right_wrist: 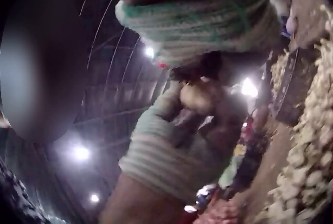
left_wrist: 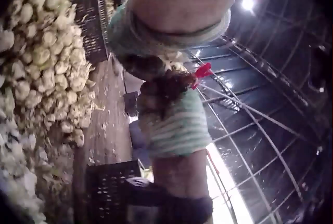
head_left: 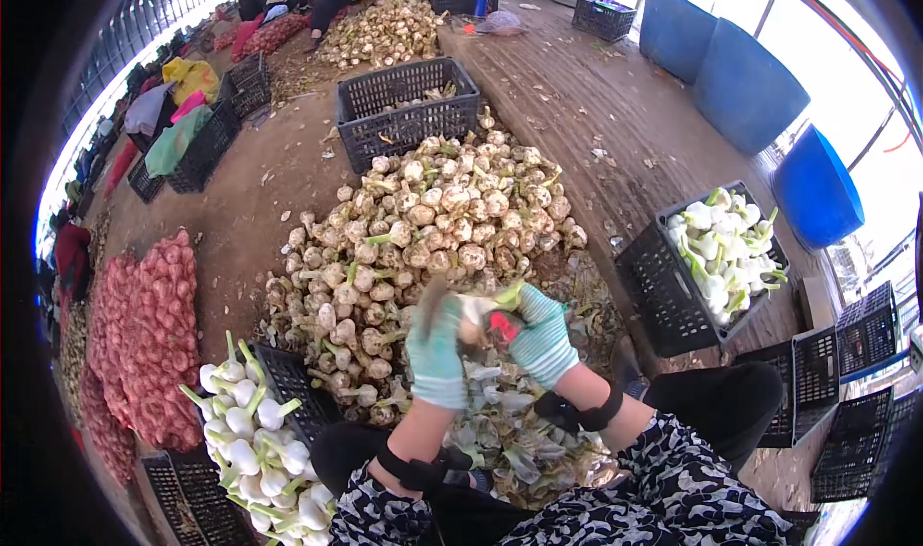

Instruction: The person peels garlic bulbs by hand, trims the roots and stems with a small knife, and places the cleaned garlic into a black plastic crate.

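Both hands wear green-and-white striped gloves and meet over a large heap of garlic bulbs (head_left: 452, 200). My left hand (head_left: 437, 354), blurred by motion, grips a garlic bulb (right_wrist: 197, 96) with its fingertips round the bulb. Its pale green stem (head_left: 507, 296) points up toward my right hand (head_left: 541, 335). That hand is curled round a small red object (head_left: 503, 327), whose red end also sticks out in the left wrist view; the rest of it is hidden. Below the hands lies a pile of loose peeled skins and leaves (head_left: 510, 421).
Trimmed white garlic fills a black crate (head_left: 663, 277) at the right. More trimmed garlic (head_left: 250, 440) is heaped at the left, near red net sacks (head_left: 144, 330). Another black crate (head_left: 361, 133) stands behind the heap. Blue tubs (head_left: 817, 186) line the right side.
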Action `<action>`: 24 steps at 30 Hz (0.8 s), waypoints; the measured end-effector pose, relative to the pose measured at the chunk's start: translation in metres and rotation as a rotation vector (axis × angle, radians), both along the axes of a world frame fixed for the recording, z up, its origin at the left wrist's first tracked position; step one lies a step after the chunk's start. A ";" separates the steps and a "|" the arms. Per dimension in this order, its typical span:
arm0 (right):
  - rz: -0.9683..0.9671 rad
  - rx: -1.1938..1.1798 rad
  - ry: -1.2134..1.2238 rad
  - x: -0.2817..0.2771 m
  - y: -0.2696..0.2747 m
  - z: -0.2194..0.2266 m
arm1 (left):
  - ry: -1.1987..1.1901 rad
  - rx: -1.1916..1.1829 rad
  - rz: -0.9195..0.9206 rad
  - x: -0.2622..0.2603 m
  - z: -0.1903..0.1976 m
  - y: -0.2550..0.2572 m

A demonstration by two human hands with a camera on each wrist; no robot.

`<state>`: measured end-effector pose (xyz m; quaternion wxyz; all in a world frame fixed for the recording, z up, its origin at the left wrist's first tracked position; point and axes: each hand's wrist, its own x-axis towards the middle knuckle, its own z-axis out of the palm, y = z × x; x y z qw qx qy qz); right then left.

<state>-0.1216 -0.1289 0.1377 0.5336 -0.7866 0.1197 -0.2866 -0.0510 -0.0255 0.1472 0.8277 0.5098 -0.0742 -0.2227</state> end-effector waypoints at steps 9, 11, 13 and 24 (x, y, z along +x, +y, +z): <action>0.125 0.166 -0.064 -0.010 -0.014 0.003 | -0.492 0.210 -0.151 0.004 -0.051 -0.005; 0.151 -0.253 -0.072 -0.015 -0.018 0.020 | -0.217 0.074 -0.322 0.001 0.001 0.009; 0.266 0.168 -0.073 -0.025 -0.024 0.022 | 0.153 -0.041 -0.602 0.006 0.017 0.018; 0.236 0.980 0.006 -0.026 -0.029 0.018 | -0.259 0.038 -0.474 0.002 0.009 0.016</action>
